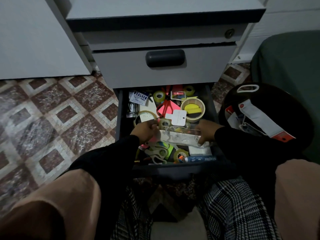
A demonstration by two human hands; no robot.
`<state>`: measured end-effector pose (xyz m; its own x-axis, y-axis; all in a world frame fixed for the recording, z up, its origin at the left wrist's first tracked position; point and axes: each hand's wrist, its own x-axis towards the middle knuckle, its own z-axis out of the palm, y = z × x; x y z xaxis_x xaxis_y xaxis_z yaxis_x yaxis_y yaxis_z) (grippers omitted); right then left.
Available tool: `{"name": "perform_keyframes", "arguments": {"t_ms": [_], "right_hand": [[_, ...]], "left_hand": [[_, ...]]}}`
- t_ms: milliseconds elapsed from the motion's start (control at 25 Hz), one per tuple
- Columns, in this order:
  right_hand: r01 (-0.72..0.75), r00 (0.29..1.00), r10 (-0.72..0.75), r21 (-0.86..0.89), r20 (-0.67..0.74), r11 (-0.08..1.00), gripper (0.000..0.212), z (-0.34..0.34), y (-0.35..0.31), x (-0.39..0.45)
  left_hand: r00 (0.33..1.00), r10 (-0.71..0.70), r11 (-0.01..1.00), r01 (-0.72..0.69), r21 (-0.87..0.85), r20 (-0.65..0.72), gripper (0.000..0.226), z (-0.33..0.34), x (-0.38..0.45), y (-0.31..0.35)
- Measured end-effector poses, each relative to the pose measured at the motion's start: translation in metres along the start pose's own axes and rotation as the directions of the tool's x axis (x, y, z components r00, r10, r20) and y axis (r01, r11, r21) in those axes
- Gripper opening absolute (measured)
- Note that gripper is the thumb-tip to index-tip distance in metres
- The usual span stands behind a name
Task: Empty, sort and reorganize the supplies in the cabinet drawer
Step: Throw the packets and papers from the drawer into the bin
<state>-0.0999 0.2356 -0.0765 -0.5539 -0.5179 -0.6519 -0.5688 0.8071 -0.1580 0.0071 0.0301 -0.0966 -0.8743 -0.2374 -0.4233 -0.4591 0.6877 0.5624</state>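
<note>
The bottom drawer (213, 108) of a grey cabinet (164, 71) stands pulled out, crammed with supplies: tape rolls (193, 110), red scissors (166, 104), white scissors (156, 153), pink and yellow sticky notes, a "value pack" box (139, 97) and a blue stapler box (201, 159). Both my hands reach into the drawer. My left hand (144, 130) pinches the left end of a clear plastic packet (180, 137). My right hand (207, 131) grips the packet's right end. The packet lies across the middle of the drawer, over other items.
A black round bag or bin (265, 115) with white and orange packaged items sits on the floor right of the drawer. Patterned tile floor (52, 118) spreads to the left. A green seat (290, 66) stands at the far right. My knees frame the bottom.
</note>
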Motion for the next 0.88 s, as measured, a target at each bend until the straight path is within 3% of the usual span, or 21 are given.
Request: {"name": "perform_keyframes", "arguments": {"t_ms": [120,200,320,440,520,640,720,840,880], "right_hand": [[-0.039,0.995,0.047,0.088,-0.089,0.995,0.069,0.008,0.005,0.009],[-0.031,0.998,0.044,0.238,-0.051,0.971,0.094,0.012,0.006,0.011],[-0.023,1.0,0.018,0.275,0.018,0.961,0.115,0.017,0.003,0.012],[-0.071,0.997,0.074,0.129,-0.013,0.989,0.105,0.015,0.0,0.011],[-0.112,0.992,0.115,0.074,-0.045,0.991,0.084,0.009,-0.002,0.007],[-0.098,0.993,0.108,0.211,-0.036,0.972,0.046,0.004,-0.002,0.002],[-0.078,0.997,0.082,0.328,0.001,0.941,0.047,0.002,0.0,0.0],[-0.094,0.996,0.075,0.526,0.056,0.845,0.023,-0.006,0.006,-0.005],[-0.098,0.995,0.082,0.556,0.053,0.825,0.024,-0.009,0.008,-0.007]], "left_hand": [[0.998,-0.05,0.988,0.046,-0.149,-0.024,0.035,0.002,0.001,0.004],[0.997,-0.08,0.96,0.07,-0.27,-0.024,0.027,0.001,0.001,0.003],[0.994,-0.106,0.924,0.097,-0.369,-0.002,0.035,0.0,-0.002,0.002],[0.996,-0.076,0.943,0.086,-0.321,0.044,0.039,0.0,-0.005,0.005],[0.998,-0.05,0.964,0.061,-0.258,0.048,0.038,0.0,-0.007,0.006],[0.999,-0.053,0.985,0.053,-0.163,0.003,0.042,-0.002,-0.005,0.004],[0.997,-0.061,0.985,0.052,-0.163,-0.049,0.042,-0.004,-0.006,0.004],[0.983,-0.12,0.972,0.087,-0.22,-0.14,0.04,-0.011,-0.008,0.005],[0.977,-0.134,0.971,0.096,-0.22,-0.168,0.037,-0.013,-0.008,0.004]]}}
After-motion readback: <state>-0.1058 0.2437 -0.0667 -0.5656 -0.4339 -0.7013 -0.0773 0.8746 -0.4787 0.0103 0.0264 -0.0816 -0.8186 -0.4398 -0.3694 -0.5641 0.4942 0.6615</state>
